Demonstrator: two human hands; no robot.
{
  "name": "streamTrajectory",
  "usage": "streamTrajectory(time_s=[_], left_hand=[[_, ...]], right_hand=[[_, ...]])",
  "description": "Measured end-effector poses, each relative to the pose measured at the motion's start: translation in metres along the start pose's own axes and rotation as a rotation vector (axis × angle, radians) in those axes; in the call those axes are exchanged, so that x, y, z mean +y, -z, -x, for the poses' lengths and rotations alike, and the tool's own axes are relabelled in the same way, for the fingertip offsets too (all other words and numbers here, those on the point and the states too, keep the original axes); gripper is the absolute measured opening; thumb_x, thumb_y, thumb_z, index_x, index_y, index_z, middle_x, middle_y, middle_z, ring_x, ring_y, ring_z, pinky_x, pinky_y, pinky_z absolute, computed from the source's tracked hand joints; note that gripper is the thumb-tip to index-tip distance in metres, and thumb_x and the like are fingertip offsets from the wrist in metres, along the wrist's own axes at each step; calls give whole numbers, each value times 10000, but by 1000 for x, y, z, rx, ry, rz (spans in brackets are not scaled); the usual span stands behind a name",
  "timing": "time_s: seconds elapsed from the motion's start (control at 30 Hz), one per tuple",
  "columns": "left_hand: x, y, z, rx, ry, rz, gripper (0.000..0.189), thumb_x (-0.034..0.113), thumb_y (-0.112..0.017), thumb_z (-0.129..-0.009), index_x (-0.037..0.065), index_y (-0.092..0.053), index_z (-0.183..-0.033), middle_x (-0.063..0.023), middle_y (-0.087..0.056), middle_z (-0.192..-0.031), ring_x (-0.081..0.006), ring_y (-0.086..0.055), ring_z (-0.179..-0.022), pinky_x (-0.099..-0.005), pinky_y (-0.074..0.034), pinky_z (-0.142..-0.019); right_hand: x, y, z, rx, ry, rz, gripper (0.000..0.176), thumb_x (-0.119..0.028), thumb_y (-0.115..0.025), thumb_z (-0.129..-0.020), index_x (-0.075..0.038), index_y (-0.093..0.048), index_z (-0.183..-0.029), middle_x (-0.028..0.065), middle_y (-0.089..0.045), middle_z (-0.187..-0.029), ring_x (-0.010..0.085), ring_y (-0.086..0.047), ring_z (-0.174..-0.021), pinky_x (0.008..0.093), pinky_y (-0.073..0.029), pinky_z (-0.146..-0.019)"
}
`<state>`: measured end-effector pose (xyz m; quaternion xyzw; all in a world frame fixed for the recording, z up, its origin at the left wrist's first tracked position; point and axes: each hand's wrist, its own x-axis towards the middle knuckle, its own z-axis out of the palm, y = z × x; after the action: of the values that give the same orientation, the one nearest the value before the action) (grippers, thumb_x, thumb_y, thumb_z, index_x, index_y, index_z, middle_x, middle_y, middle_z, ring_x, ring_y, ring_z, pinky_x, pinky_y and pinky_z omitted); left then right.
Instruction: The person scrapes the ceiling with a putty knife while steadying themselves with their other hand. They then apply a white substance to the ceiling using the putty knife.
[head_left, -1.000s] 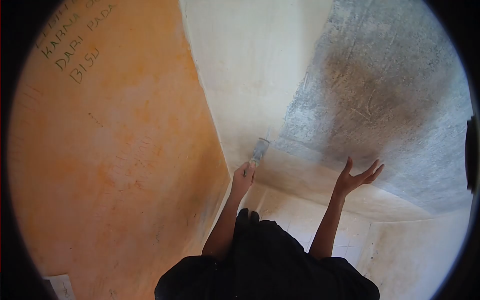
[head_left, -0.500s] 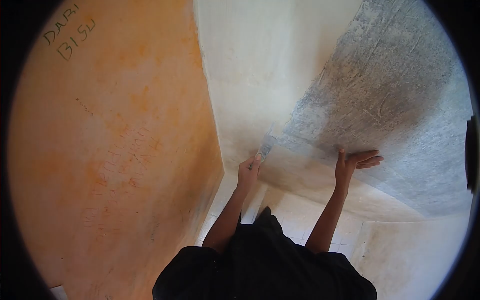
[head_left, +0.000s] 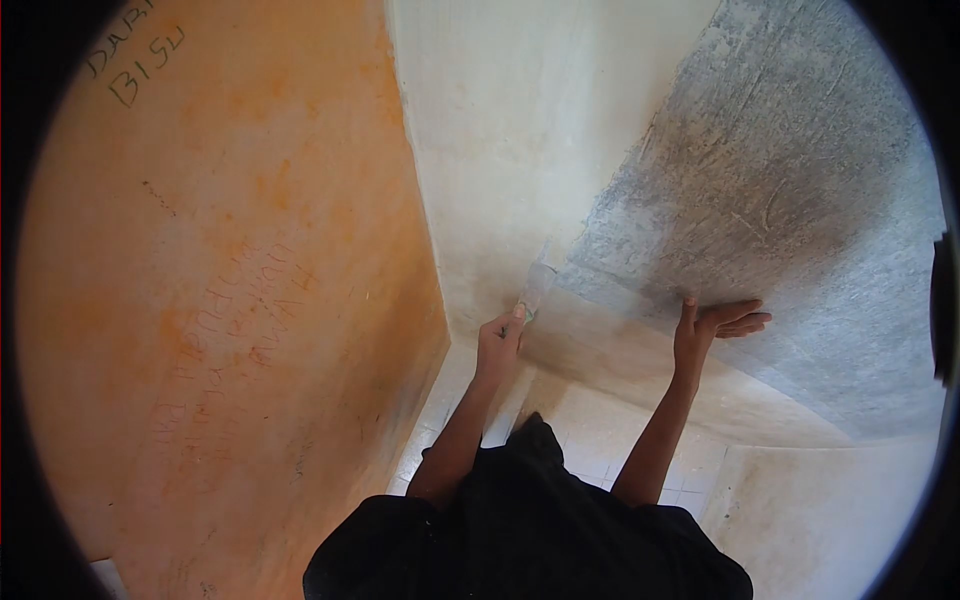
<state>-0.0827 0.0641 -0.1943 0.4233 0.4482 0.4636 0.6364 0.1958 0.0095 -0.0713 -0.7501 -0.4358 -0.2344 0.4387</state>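
My left hand point(head_left: 499, 337) grips a scraper point(head_left: 540, 280) with its thumb along the handle. The flat blade points up and lies against the pale wall, at the lower left corner of the rough grey patch point(head_left: 740, 190). To the right, my right hand point(head_left: 712, 325) is open, thumb up and fingers stretched sideways. It rests at the lower part of the grey patch, apparently touching the wall. Between the grey patch and the corner runs a strip of smooth white wall point(head_left: 510, 130).
An orange wall point(head_left: 270, 200) with handwriting on it stands close on my left and meets the white wall in a corner. Below my arms, pale floor tiles point(head_left: 590, 468) show in part. Another pale wall point(head_left: 820, 510) stands at the lower right.
The view has shifted slightly, so the writing on the orange wall sits further left. Both hands keep nearly the same place; the scraper stays in my left hand.
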Motion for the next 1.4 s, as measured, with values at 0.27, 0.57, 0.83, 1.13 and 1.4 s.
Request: streamTrajectory(time_s=[0.27, 0.57, 0.83, 1.13, 1.4], left_hand=[[-5, 0, -4, 17, -23, -25, 458, 418, -573, -966, 30, -630, -730, 35, -455, -537, -52, -399, -474, -250, -309, -449], [-8, 4, -1, 1, 15, -18, 418, 381, -560, -979, 32, -630, -760, 32, -460, -551, -48, -407, -477, -234, -299, -437], [-9, 9, -2, 13, 0, -28, 417, 379, -558, -980, 22, -656, -788, 47, -441, -554, -42, -391, -498, -240, -295, -457], [-4, 9, -1, 6, 38, -38, 415, 395, -568, -975, 12, -699, -881, 44, -454, -558, -42, -402, -500, -239, -307, -461], [-4, 9, -7, 1, -2, -53, 399, 381, -570, -974, 5, -702, -958, 36, -479, -559, -41, -425, -475, -219, -319, -435]], right_hand=[[-4, 1, 0, -2, 6, 2, 1184, -567, -692, -804, -98, 124, -1522, 246, 237, -1544, 440, 197, -1427, 586, 32, -1135], [-4, 1, 3, -4, -5, 8, 1178, -568, -683, -811, -96, 132, -1519, 248, 244, -1540, 442, 207, -1422, 589, 43, -1130], [-5, -1, 7, -17, -16, 12, 1173, -568, -675, -817, -94, 139, -1517, 250, 251, -1536, 444, 216, -1418, 592, 53, -1125], [2, -6, 7, -45, -20, 3, 1168, -568, -665, -824, -92, 148, -1514, 252, 259, -1533, 446, 226, -1413, 594, 65, -1120], [15, -3, 13, -81, -27, -10, 1163, -569, -657, -831, -90, 155, -1511, 254, 266, -1529, 448, 236, -1409, 597, 75, -1115]])
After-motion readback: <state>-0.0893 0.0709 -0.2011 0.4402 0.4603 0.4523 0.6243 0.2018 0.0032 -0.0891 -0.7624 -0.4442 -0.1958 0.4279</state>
